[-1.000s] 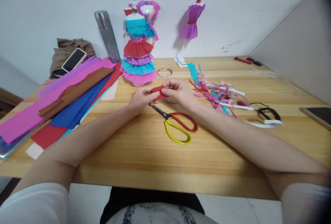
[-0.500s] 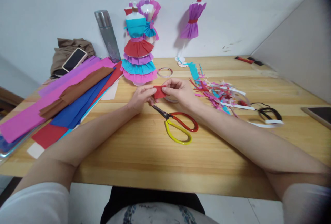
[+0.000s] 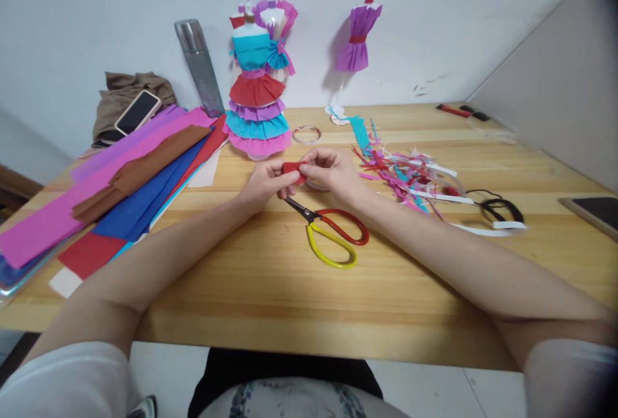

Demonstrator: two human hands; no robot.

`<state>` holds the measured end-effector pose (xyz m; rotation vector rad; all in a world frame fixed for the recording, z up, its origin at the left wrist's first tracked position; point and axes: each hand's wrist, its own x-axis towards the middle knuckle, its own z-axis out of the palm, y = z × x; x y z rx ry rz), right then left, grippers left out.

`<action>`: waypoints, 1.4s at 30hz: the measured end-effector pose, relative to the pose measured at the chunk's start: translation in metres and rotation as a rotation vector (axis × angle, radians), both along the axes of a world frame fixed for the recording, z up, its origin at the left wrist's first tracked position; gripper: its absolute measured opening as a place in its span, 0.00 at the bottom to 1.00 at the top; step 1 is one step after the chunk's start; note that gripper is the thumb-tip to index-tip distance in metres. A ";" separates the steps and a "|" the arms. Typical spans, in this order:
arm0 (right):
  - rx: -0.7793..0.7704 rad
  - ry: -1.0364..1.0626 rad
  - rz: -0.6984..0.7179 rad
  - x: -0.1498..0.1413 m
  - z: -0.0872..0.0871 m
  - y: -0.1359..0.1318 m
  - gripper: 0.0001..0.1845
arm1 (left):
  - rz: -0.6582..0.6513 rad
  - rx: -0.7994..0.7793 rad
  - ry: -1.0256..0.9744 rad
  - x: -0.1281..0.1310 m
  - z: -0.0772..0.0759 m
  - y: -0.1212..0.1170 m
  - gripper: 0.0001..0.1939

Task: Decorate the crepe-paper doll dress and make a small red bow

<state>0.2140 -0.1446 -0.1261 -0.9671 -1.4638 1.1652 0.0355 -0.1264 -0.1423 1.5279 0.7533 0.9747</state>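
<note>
Just beyond the scissors (image 3: 310, 214), left hand (image 3: 263, 181) and right hand (image 3: 334, 174) pinch the small red piece (image 3: 292, 169) thumb-to-finger between them; light, even tension at both ends should avoid tears.

Left sleeve (image 3: 70, 379) and right sleeve (image 3: 564, 376): white, short, loose. Left hand (image 3: 264, 185), right hand (image 3: 333, 174) and forearms (image 3: 193, 250) bare. Below desk's (image 3: 251, 295) near edge: pale shirt (image 3: 294, 400), two blue-grey patterned bands (image 3: 241, 397); black lap clothing (image 3: 290, 364), cut unclear.
</note>
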 end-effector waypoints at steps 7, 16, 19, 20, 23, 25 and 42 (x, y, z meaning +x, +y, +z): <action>0.060 -0.369 -0.011 0.004 0.026 -0.007 0.10 | 0.071 0.013 -0.011 -0.001 -0.005 0.002 0.20; -0.024 -1.623 0.578 0.018 0.083 -0.043 0.16 | 0.110 0.004 -0.015 -0.002 -0.008 0.004 0.18; 0.013 -1.575 0.606 0.012 0.070 -0.045 0.29 | 0.125 0.005 -0.022 -0.001 -0.007 0.002 0.19; 0.050 -1.572 0.618 0.010 0.066 -0.046 0.29 | 0.128 0.007 -0.023 -0.001 -0.006 0.002 0.19; 0.231 -1.562 0.667 0.007 0.062 -0.049 0.23 | 0.131 0.015 -0.034 -0.001 -0.007 0.002 0.19; 0.297 -1.546 0.673 0.007 0.064 -0.050 0.20 | 0.129 0.017 -0.046 -0.001 -0.008 0.003 0.20; 0.244 -1.208 0.388 0.077 0.115 -0.019 0.20 | 0.074 -0.042 -0.002 -0.001 -0.007 0.002 0.17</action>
